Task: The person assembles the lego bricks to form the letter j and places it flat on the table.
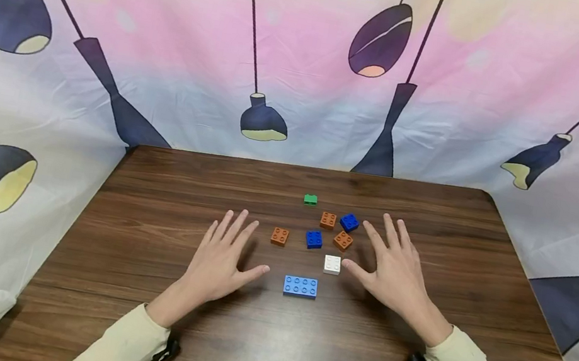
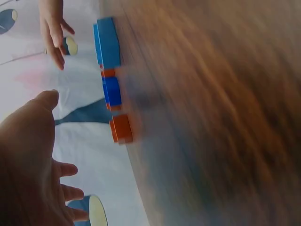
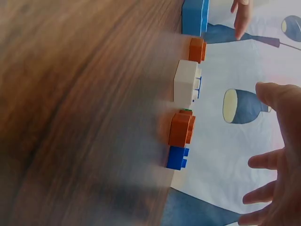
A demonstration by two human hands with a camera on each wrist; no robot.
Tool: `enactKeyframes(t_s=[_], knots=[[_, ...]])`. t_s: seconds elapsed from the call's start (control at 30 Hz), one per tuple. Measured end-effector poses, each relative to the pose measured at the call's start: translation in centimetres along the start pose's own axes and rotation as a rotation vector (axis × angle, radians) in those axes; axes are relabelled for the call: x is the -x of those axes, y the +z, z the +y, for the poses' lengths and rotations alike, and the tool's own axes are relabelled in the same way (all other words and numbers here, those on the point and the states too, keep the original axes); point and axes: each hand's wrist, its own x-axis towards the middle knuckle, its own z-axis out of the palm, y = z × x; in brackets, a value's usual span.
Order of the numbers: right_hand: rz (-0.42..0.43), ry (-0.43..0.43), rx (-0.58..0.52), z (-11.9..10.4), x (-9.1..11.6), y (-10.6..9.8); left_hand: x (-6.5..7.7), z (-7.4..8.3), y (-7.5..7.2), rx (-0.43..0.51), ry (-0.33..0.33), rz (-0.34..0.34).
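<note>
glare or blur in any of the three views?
Head: pale glare on the wooden table, just below the light blue eight-stud brick, which looks sharp; left wrist: wood grain heavily smeared, lowest orange brick clearer; right wrist: wood grain soft too, white brick better defined.

We hold our left hand (image 1: 218, 261) and right hand (image 1: 397, 274) apart, fingers (image 1: 247, 238) spread, thumbs (image 1: 254, 273) pointing inward, both sleeved forearms (image 1: 122, 338) slanting forward

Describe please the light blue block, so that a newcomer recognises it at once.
On the brown table, look between the left hand and the right hand. The light blue block lies nearer the viewer than its neighbours; it alone has eight studs.
</note>
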Motion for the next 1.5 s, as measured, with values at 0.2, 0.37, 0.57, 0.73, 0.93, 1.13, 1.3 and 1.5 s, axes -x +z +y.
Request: enactKeyframes(t_s=[0.2, 0.37, 0.57, 0.73, 0.93, 1.13, 1.3, 1.5], knots=[[-0.021, -0.012, -0.003, -0.5, 0.3, 0.1, 0.1, 1.1, 0.1, 0.006, 0.069, -0.008], [-0.027, -0.025, -0.005, -0.8, 0.6, 0.2, 0.2, 1.7, 0.3, 0.001, 0.13, -0.012], [-0.017, -0.056, -0.019, -1.2, 0.9, 0.8, 0.2, 2.4, 0.7, 0.04, 0.197, -0.04], [-0.02, -0.074, -0.038, -1.4, 1.1, 1.3, 0.1, 2.8, 1.1, 0.06, 0.236, -0.067], [-0.024, -0.104, -0.066, -1.4, 1.1, 1.8, -0.1, 3.1, 1.6, 0.096, 0.279, -0.075], [-0.021, -0.136, -0.096, -1.3, 1.0, 2.2, -0.6, 3.4, 2.2, 0.142, 0.308, -0.077], [-0.037, -0.131, -0.105, -1.4, 1.0, 2.5, -0.7, 3.7, 2.5, 0.183, 0.321, -0.11], [-0.055, -0.134, -0.112, -1.6, 0.8, 2.8, -0.8, 3.9, 2.6, 0.201, 0.322, -0.165]])
